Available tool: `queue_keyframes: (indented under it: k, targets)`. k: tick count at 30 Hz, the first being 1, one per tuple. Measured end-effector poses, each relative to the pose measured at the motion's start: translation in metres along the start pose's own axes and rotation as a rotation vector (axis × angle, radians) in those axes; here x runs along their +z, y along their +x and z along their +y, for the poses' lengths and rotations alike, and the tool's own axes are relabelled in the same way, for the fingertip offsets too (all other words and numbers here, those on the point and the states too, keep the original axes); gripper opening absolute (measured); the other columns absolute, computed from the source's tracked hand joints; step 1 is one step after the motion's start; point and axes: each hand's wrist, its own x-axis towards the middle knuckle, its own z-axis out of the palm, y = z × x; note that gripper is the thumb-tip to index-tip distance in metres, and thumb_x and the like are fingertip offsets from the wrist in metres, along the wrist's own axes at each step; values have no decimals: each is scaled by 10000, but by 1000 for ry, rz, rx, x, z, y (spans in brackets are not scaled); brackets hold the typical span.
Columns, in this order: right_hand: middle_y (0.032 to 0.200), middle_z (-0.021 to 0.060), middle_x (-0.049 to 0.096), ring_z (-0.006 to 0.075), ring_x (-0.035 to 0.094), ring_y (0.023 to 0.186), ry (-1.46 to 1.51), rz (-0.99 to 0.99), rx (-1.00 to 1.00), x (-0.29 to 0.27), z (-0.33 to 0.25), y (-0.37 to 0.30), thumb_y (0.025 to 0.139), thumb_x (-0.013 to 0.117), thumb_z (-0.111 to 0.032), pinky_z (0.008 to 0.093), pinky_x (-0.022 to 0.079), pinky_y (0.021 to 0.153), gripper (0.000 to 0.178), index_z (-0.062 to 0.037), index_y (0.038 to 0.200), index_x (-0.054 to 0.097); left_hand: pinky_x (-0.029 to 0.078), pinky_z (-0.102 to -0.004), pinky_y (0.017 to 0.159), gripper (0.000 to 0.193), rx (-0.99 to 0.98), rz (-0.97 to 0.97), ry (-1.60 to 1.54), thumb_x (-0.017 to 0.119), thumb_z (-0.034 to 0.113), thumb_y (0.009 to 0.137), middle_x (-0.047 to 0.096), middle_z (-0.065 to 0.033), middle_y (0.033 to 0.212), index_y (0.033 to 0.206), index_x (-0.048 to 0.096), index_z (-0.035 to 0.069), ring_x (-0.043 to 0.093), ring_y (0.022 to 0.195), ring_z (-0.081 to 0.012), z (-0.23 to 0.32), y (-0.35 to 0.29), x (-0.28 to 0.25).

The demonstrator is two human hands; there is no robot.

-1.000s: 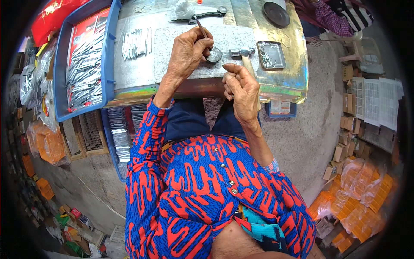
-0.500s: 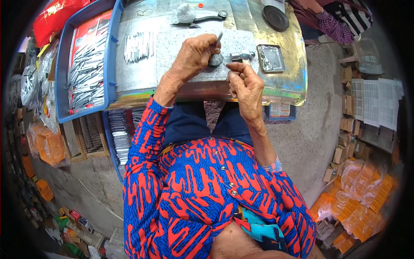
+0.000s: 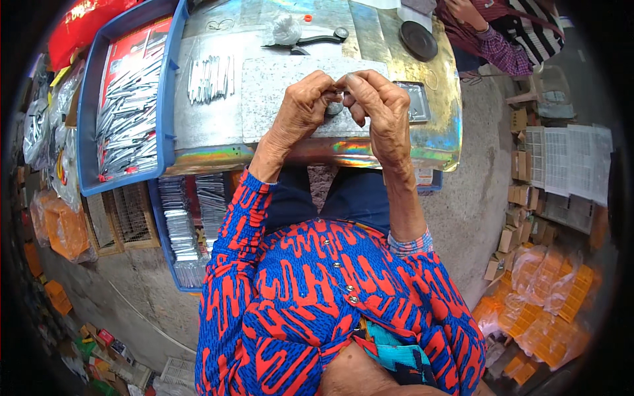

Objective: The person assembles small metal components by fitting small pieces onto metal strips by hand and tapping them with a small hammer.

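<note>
My left hand [image 3: 305,107] and my right hand [image 3: 383,109] meet fingertip to fingertip above a speckled pale board [image 3: 264,82] on the table. The left fingers stay pinched as they were around a thin grey metal rod, now mostly hidden by the fingers. My right thumb and forefinger close together against the left fingertips; whatever they pinch is too small to make out. Just below the fingers shows part of a round dark metal block [image 3: 333,108]. Beside the right hand lies a small shallow tray [image 3: 419,113], partly covered by it. The hammer is hidden behind that hand.
Left of the board lies a row of metal rods [image 3: 211,79]. A blue crate [image 3: 84,152] full of similar pieces stands at the left. Farther back are a dark-handled tool [image 3: 320,39], a plastic bag [image 3: 286,30] and a black round lid [image 3: 419,41]. Another person's sleeve [image 3: 505,49] is at far right.
My right hand has moved up and left to meet the left fingertips, covering the hammer and part of the small tray. My left hand has come slightly down toward me, and the rod no longer sticks out visibly.
</note>
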Motion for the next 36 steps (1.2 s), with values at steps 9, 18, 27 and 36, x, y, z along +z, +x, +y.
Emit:
queue_keyframes:
  k: [9,18,27,36]
  targets:
    - [828,15,509,59,484,716,23,-34,27,2,37,-30,751,647,-67,185,426,627,389,2,1089,467,433,-315,533,81,-40,-2,-42,573,-11,707,510,-101,676,744,503,5,545,608,-253,-4,-3,-1]
    - [793,119,557,128,546,648,-833,121,48,-61,55,-67,834,584,-179,236,444,492,260,10,973,472,485,-242,620,18,-126,-94,-79,555,1,803,585,-58,757,799,571,-6,601,711,-137,-8,-5,-3]
    - [704,72,575,91,509,525,-30,56,412,-67,27,-76,864,544,-171,206,405,456,234,46,942,504,475,-235,625,14,-119,-99,-126,561,-11,794,577,-51,749,792,575,-7,593,712,-127,-8,-5,-1]
    - [884,171,607,225,620,754,-650,267,-672,-40,-35,-63,808,583,-39,304,478,618,272,83,1042,516,451,-235,612,18,-113,-89,-101,577,-9,776,570,-57,737,788,569,-19,574,692,-131,-8,-6,-3]
